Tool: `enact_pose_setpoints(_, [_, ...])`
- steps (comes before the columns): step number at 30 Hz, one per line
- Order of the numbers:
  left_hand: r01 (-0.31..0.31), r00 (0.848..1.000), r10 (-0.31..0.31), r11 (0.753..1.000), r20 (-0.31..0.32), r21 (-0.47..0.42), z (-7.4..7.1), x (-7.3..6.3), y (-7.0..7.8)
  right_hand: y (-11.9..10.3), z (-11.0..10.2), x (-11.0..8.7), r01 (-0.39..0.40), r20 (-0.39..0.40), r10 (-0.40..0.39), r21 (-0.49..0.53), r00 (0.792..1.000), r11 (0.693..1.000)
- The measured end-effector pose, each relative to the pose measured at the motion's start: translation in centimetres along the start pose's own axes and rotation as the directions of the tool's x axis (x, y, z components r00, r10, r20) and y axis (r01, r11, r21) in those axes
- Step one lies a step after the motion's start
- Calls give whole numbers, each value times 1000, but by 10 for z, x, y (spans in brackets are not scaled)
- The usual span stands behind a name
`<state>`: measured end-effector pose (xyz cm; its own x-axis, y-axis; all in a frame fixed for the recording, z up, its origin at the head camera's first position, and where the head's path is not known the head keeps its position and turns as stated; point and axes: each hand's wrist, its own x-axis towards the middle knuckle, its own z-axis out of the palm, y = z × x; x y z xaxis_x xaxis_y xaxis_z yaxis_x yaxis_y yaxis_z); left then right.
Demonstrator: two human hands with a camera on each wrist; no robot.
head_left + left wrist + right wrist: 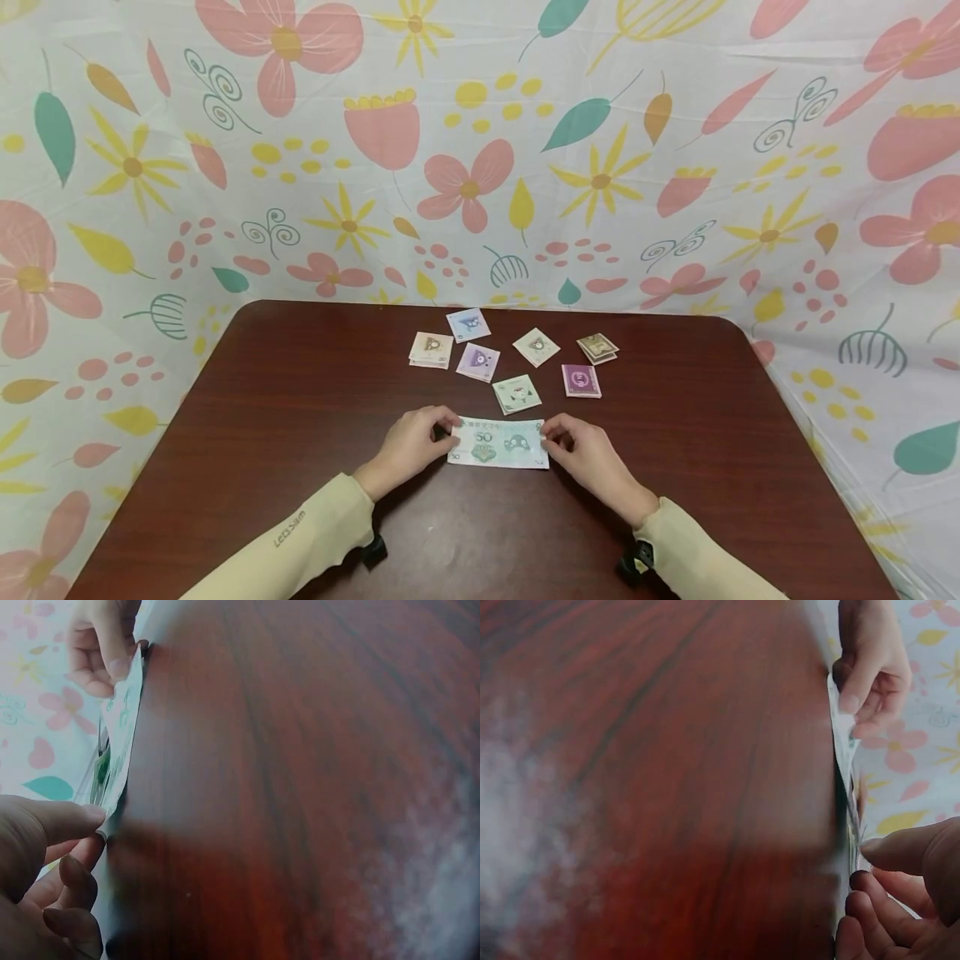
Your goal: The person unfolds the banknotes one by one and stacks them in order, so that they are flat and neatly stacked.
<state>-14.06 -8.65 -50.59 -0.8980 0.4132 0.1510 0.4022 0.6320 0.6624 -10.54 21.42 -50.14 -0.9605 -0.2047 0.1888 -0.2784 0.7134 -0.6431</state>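
Note:
A pale green play banknote [498,443] marked 50 is spread flat between both hands, low over the table, its long side running left to right. My left hand [415,442] pinches its left end between thumb and fingers. At the opposite end, my right hand [590,457] pinches it the same way. In the left wrist view the left thumb [79,819] lies on the note [124,724]. The right wrist view shows the right thumb [900,851] at the near end of the note [843,742].
Several folded play notes lie beyond the hands: blue [468,324], beige [431,350], lilac [477,362], green [517,394], pale green [536,346], magenta [581,381] and brown [597,348]. The dark wooden table [300,392] ends at a flowered cloth [465,117].

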Motion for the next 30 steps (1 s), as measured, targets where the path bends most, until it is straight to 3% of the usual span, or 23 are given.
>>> enact_pose_setpoints(4, [13,1000,-13,1000,-8,14,1,0,1,-2,0,0,0,13,0,-13,1000,1000])
enact_pose_setpoints(12, [-17,1000,16,996,13,85,0,-2,2,-2,1,2,-10,34,12,-55,999,998])
enact_pose_setpoints(30, [-11,1000,10,990,10,142,0,0,-4,-5,-6,3,44,103,-33,-109,994,993])
